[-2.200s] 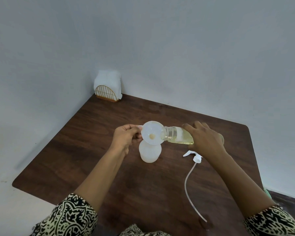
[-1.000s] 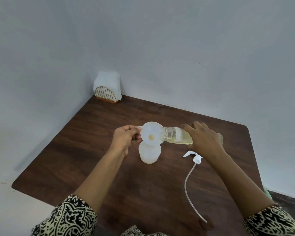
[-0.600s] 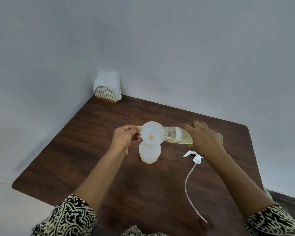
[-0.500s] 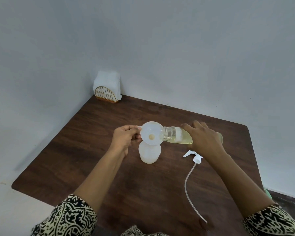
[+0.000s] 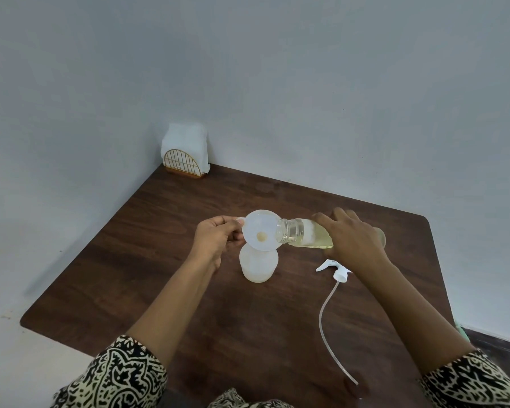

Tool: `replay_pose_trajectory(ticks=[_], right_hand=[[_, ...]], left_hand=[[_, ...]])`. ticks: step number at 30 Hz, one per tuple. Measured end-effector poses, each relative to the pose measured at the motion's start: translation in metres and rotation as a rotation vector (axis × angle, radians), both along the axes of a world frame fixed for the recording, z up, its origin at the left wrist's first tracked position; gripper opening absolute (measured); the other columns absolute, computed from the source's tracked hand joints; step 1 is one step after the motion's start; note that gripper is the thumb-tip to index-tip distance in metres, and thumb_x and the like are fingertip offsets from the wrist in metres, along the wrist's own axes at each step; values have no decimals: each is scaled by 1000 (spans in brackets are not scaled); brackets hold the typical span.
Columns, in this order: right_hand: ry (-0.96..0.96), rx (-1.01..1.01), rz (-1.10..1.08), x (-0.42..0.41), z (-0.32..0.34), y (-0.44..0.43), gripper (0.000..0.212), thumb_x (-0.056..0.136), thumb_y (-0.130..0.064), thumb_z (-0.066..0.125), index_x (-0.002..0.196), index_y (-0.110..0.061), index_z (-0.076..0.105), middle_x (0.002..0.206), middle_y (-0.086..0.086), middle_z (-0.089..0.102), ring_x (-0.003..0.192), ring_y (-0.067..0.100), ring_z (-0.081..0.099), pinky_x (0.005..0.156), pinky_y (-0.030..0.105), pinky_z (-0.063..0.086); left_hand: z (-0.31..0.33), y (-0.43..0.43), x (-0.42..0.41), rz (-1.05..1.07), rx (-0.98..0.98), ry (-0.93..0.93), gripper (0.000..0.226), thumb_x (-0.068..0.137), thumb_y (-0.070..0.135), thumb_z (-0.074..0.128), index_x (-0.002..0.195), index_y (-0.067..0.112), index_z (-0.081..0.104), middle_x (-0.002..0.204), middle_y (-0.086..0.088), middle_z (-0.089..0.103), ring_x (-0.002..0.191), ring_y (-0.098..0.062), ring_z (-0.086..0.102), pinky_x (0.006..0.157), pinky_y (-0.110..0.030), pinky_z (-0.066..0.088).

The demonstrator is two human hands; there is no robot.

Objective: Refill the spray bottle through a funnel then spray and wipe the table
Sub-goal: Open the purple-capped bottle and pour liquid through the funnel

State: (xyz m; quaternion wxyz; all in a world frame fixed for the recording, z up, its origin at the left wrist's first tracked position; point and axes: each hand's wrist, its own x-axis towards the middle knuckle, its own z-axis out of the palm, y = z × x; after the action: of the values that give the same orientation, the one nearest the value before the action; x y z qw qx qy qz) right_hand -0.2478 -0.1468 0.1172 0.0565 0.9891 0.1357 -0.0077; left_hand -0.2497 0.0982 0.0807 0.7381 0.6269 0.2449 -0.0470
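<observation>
Pinching the funnel (image 5: 257, 228), the left grip (image 5: 215, 240) faces the right grip (image 5: 354, 240) clasping the tipped bottle (image 5: 295, 232).

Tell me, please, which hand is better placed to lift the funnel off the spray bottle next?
The left hand: it pinches the funnel by its tab; the right hand grips the refill bottle.

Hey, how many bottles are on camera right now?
2: a white spray bottle standing under the funnel, and a clear bottle tipped in the right hand.
</observation>
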Motion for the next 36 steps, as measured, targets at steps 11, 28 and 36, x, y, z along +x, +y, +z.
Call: replay_pose_trajectory(ticks=[11,28,36], right_hand=[[17,5,6,1,1,0,60,81,-28,65,134,-34,37,116,-1,48,109,20,49,72,30,46],[20,9,9,-2,3,-1,63,81,-31,67,135,-36,36,116,-1,48,109,20,49,77,33,48],[10,0,21,-3,4,-1,63,81,-31,67,135,-35,36,116,0,48,109,21,49,78,34,48]], left_hand=[[0,0,0,5,12,4,7,87,4,66,89,6,72,76,-10,69,63,-12,60,59,-26,54],[0,-1,0,9,24,6,5,87,5,67,88,6,71,84,-15,69,66,-14,60,59,-26,55],[0,-2,-1,15,28,9,6,87,7,67,91,6,72,84,-14,70,66,-14,60,60,-26,55]])
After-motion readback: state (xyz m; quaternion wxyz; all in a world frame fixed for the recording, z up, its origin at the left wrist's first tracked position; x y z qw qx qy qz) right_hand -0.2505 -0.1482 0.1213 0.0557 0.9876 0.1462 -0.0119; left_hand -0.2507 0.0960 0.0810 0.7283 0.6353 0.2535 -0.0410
